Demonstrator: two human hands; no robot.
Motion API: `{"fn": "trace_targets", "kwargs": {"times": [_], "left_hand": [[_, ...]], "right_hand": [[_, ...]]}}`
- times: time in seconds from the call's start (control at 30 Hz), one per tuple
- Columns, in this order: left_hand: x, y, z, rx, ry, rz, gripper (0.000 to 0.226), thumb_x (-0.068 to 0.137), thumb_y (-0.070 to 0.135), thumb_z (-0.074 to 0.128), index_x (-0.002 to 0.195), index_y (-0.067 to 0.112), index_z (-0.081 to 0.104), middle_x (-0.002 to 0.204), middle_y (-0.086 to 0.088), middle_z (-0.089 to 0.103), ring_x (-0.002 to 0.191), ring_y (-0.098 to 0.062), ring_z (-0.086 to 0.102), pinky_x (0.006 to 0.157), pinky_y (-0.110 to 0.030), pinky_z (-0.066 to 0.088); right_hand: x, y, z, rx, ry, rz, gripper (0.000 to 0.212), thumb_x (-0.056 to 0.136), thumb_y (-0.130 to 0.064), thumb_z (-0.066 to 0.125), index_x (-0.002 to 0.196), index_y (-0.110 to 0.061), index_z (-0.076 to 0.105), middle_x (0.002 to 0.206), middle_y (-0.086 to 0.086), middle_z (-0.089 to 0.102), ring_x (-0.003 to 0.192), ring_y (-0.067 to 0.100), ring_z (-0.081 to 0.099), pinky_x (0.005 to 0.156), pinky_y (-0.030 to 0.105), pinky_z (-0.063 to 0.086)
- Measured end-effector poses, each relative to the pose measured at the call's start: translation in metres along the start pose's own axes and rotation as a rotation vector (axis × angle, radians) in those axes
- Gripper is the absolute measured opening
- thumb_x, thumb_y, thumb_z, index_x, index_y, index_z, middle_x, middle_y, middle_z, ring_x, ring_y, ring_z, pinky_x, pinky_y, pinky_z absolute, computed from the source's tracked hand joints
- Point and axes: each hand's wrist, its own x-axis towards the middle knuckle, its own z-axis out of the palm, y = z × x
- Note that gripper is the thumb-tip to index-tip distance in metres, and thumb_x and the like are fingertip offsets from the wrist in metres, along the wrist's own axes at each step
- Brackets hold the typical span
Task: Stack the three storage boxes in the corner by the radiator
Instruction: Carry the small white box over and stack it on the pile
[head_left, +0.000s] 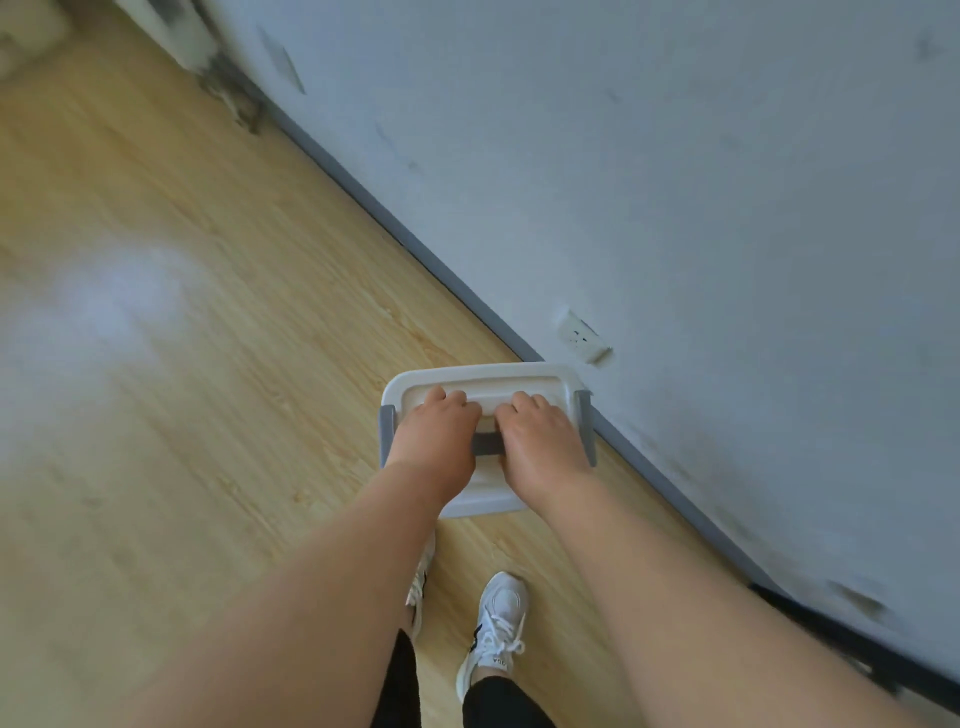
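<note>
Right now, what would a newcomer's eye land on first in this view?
Both hands, left hand and right hand, gripping the grey handle on the lid of a white storage box, centre frame near the skirting. Next, the wall socket just above the box, and the white sneakers on the wooden floor below.

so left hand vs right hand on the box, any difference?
Left hand sits nearer the left grey clip; right hand sits nearer the right clip and the wall. Both lie knuckles up on the box lid, fingers curled, gripping the grey handle between them.
</note>
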Motion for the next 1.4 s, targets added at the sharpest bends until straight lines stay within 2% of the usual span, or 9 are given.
{"fn": "trace_targets", "kwargs": {"times": [0.1,0.33,0.43,0.53,0.73,0.87,1.03,1.4], "left_hand": [[-0.041,-0.007,-0.050,-0.086,0.045,-0.107,0.016,0.081,0.009,0.054,0.083,0.021,0.043,0.087,0.005,0.048,0.096,-0.019,0.044,0.065,-0.029,0.036],[-0.128,-0.034,-0.123,-0.196,0.159,-0.279,0.016,0.079,0.004,0.045,0.078,0.019,0.040,0.068,0.011,0.037,0.082,-0.015,0.033,0.058,-0.026,0.029],[-0.162,-0.058,-0.143,-0.222,0.190,-0.334,0.017,0.080,0.005,0.046,0.077,0.020,0.038,0.068,0.011,0.035,0.082,-0.014,0.033,0.054,-0.026,0.027],[-0.198,-0.092,-0.161,-0.262,0.212,-0.416,0.017,0.082,0.005,0.048,0.079,0.019,0.039,0.069,0.011,0.035,0.083,-0.014,0.034,0.057,-0.027,0.032],[-0.244,-0.171,-0.195,-0.332,0.262,-0.524,0.015,0.085,0.007,0.047,0.083,0.020,0.039,0.073,0.008,0.036,0.084,-0.015,0.034,0.060,-0.029,0.033],[-0.262,-0.223,-0.224,-0.300,0.301,-0.566,0.016,0.085,0.006,0.046,0.084,0.020,0.038,0.080,0.005,0.042,0.085,-0.015,0.034,0.061,-0.029,0.034],[-0.281,-0.282,-0.265,-0.230,0.357,-0.603,0.015,0.087,0.007,0.044,0.084,0.020,0.039,0.094,0.000,0.057,0.096,-0.019,0.044,0.060,-0.031,0.033],[-0.243,-0.395,-0.333,-0.216,0.451,-0.663,0.016,0.086,0.009,0.053,0.086,0.021,0.042,0.097,-0.002,0.059,0.100,-0.023,0.046,0.063,-0.031,0.031]], "right_hand": [[-0.015,-0.039,-0.051,-0.020,0.010,-0.081,0.023,0.088,-0.006,0.053,0.110,-0.013,0.055,0.115,0.007,0.052,0.107,0.027,0.048,0.090,0.036,0.039],[-0.046,-0.127,-0.125,-0.091,-0.004,-0.237,0.023,0.088,-0.005,0.051,0.110,-0.012,0.053,0.115,0.008,0.050,0.107,0.027,0.046,0.089,0.034,0.036],[-0.051,-0.171,-0.141,-0.150,-0.020,-0.297,0.024,0.089,-0.007,0.052,0.112,-0.013,0.052,0.116,0.008,0.051,0.108,0.027,0.046,0.093,0.035,0.035],[-0.050,-0.224,-0.153,-0.182,-0.058,-0.365,0.023,0.089,-0.008,0.052,0.111,-0.014,0.052,0.115,0.007,0.050,0.108,0.027,0.046,0.096,0.036,0.034],[-0.019,-0.326,-0.165,-0.204,-0.097,-0.452,0.019,0.089,-0.007,0.050,0.103,-0.014,0.060,0.110,0.007,0.051,0.106,0.027,0.047,0.088,0.032,0.033],[0.005,-0.386,-0.172,-0.192,-0.084,-0.493,0.020,0.088,-0.007,0.047,0.101,-0.014,0.060,0.103,0.005,0.048,0.105,0.028,0.047,0.083,0.032,0.032],[0.035,-0.454,-0.188,-0.198,-0.059,-0.547,0.018,0.086,-0.007,0.049,0.100,-0.015,0.060,0.108,0.007,0.052,0.104,0.029,0.048,0.080,0.032,0.032],[0.149,-0.545,-0.228,-0.227,-0.055,-0.575,0.017,0.085,-0.008,0.053,0.099,-0.014,0.060,0.107,0.008,0.054,0.101,0.032,0.053,0.079,0.036,0.043]]}}
